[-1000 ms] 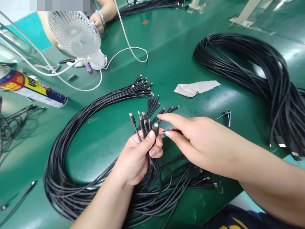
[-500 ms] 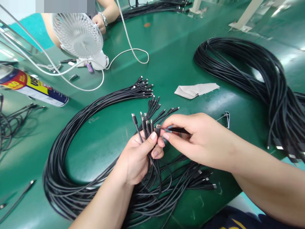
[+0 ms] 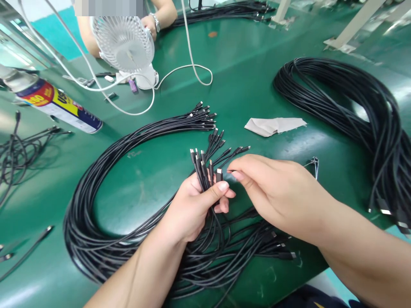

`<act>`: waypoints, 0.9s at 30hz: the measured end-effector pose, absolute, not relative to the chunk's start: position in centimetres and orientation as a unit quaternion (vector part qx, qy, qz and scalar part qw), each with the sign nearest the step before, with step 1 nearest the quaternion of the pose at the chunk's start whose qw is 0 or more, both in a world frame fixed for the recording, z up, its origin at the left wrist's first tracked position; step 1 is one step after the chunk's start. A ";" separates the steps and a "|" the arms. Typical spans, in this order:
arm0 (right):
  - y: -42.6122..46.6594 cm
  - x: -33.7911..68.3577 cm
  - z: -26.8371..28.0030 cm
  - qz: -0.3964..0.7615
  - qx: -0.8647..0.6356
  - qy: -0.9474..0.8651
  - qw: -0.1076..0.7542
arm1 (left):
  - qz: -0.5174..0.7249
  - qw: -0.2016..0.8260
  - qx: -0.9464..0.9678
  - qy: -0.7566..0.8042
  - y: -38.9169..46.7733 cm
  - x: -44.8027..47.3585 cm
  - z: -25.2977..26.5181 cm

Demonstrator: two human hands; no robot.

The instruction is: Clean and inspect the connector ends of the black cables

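My left hand grips a bunch of black cable ends, their connectors sticking up above my thumb. My right hand is just right of them, its thumb and forefinger pinched by the connector tips; whether a cable end is between them I cannot tell. Below both hands lies a large loop of black cables on the green table, with more connector ends fanned out beyond my hands.
A second big coil of black cables lies at the right. A white cloth, a metal clip, a spray can and a white desk fan stand around. Another person's hand rests behind the fan.
The view has shifted left, so everything sits further right. My right hand drew the cable end in toward the bunch; the connectors in my left hand are now closer together.
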State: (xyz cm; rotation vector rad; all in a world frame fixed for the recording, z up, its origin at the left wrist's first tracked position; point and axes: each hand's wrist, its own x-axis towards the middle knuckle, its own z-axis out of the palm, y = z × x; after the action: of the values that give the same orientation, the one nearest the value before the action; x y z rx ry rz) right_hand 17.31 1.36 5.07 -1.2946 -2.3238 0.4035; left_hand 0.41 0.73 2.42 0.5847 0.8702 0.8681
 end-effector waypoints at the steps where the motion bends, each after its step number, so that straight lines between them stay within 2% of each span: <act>1: 1.3 17.2 5.0 0.122 -0.458 -0.852 0.223 | 0.404 0.776 0.273 0.401 0.7 0.4 2.4; 7: 1.1 16.8 4.7 0.036 -0.429 -0.875 0.224 | 0.404 0.761 0.293 0.414 0.7 0.6 2.4; 16: 0.9 16.7 4.6 0.023 -0.432 -0.875 0.218 | 0.406 0.746 0.318 0.420 0.7 0.7 2.3; 19: 1.2 16.8 4.8 0.112 -0.459 -0.851 0.230 | 0.412 0.743 0.316 0.422 0.7 0.8 2.3; 24: 2.1 16.9 5.2 0.383 -0.458 -0.756 0.270 | 0.413 0.746 0.326 0.409 0.7 0.7 2.3; 27: 2.7 17.0 5.2 0.436 -0.445 -0.728 0.285 | 0.404 0.744 0.351 0.400 0.6 0.5 2.2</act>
State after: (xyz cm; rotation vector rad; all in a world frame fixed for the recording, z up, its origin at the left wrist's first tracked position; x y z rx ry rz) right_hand 17.01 2.67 5.19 -1.1908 -1.9470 1.1671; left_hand 0.51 0.62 2.23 0.7679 0.8752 0.8848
